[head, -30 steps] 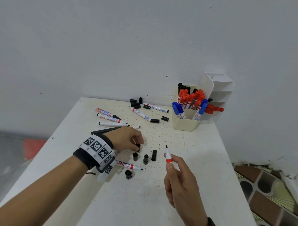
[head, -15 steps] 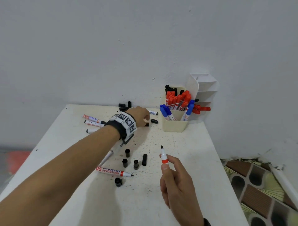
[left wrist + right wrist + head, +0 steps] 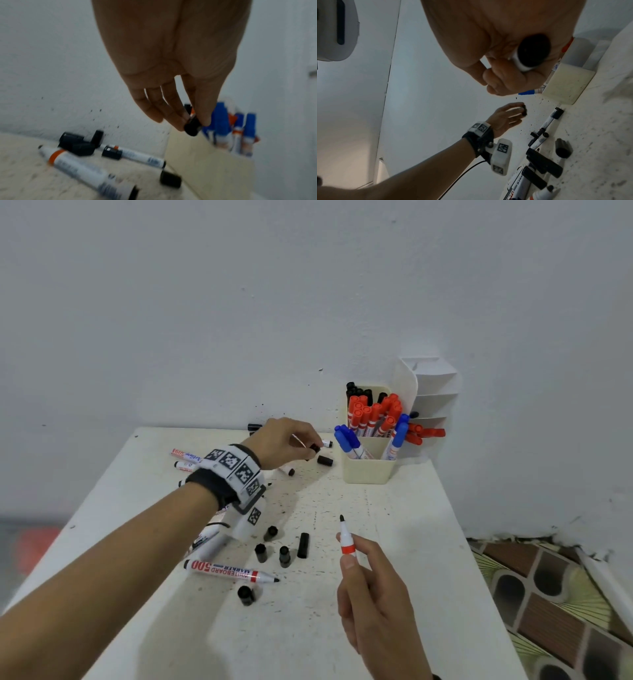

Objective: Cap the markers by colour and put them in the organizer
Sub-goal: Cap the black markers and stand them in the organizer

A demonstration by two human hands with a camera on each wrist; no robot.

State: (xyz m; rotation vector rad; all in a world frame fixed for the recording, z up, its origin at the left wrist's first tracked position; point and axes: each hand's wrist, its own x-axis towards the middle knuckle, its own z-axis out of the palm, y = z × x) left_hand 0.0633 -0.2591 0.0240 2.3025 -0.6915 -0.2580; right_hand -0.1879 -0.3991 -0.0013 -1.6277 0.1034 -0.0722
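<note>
My right hand (image 3: 371, 587) holds an uncapped marker (image 3: 346, 537) upright over the near middle of the table, its black tip up and a red band below; the right wrist view shows the marker's black butt end (image 3: 533, 50) inside the curled fingers. My left hand (image 3: 291, 441) is at the far side of the table and pinches a black cap (image 3: 313, 447) between thumb and fingertips, lifted off the surface (image 3: 193, 127). The cream organizer (image 3: 368, 470) stands just right of that hand, holding red, blue and black capped markers.
Several loose black caps (image 3: 284, 554) and an uncapped marker (image 3: 229, 570) lie between my hands. More markers (image 3: 185, 455) lie at the far left, others and caps under my left hand (image 3: 132, 154). A white tiered holder (image 3: 435, 392) stands behind the organizer. The table's right edge drops to a patterned floor.
My left hand went from the caps in the middle of the table to the far side near the organizer and now pinches a black cap, lifted. My right hand kept its marker upright.
</note>
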